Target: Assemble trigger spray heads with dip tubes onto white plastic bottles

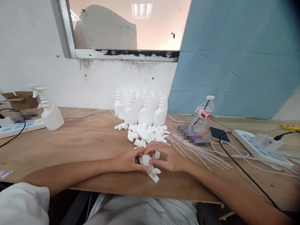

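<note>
Both hands meet near the table's front edge around a white trigger spray head (153,176). Its round underside faces up toward me, and its nozzle end points down to the right. My left hand (129,159) grips it from the left, thumb laid along its side. From the right, my right hand (167,156) closes thumb and fingers at the round opening; whether a small part sits in that pinch is hidden. Just beyond my fingers lies a pile of loose white spray heads (148,132). Behind the pile stand several white bottles (146,109) without heads.
Thin white tubes (192,149) fan out on the right, near a phone (219,134), a water bottle (204,111) and a power strip (261,148) with cables. At left stand a bottle with a spray head (51,114), another power strip (20,128) and a cardboard box (22,100).
</note>
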Available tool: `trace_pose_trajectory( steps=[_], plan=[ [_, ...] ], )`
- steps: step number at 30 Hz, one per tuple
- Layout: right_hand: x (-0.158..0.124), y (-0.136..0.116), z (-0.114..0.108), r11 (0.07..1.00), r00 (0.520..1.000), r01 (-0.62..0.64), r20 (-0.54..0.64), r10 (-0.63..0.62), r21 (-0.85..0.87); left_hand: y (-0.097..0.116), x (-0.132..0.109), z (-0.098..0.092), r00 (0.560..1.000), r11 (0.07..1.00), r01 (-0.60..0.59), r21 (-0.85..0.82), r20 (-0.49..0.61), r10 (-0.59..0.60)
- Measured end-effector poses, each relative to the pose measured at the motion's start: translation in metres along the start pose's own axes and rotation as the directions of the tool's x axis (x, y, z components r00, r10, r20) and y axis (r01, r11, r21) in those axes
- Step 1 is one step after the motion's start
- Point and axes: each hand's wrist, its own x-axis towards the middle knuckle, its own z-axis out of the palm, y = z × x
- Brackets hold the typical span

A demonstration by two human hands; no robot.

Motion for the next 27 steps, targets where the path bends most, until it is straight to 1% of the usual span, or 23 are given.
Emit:
trace_pose_trajectory(
  steps=[3,7,10,14,20,25,27],
  plan=[
    [-0.003,0.0,-0.001,1.0,0.999,0.026,-0.024,-0.026,0.005,0.001,-0.002,0.0,1.0,0.999,0.017,-0.042,0.011,-0.016],
    [-0.008,0.002,-0.001,0.997,0.998,0.062,0.006,-0.062,-0.052,0.004,-0.006,-0.002,1.0,0.996,0.001,-0.091,0.029,0.002],
    [-0.011,0.007,0.0,0.993,0.997,0.08,0.001,-0.081,-0.088,0.004,-0.008,-0.001,0.999,0.99,-0.023,-0.138,0.031,0.027],
    [-0.011,0.009,0.002,0.979,0.991,0.136,0.02,-0.134,-0.15,0.003,-0.008,0.0,0.999,0.985,-0.016,-0.173,0.041,0.024],
    [-0.008,0.001,0.002,0.971,0.988,0.152,0.041,-0.147,-0.183,0.002,-0.009,0.001,0.999,0.991,-0.038,-0.127,0.03,0.042],
    [-0.008,-0.002,0.002,0.963,0.987,0.163,0.037,-0.158,-0.217,-0.001,-0.011,0.0,0.99,0.987,-0.137,-0.084,0.006,0.138],
    [-0.008,-0.001,0.002,0.963,0.989,0.147,0.039,-0.142,-0.226,-0.003,-0.013,-0.002,0.988,0.987,-0.156,-0.043,-0.009,0.156]
  ],
)
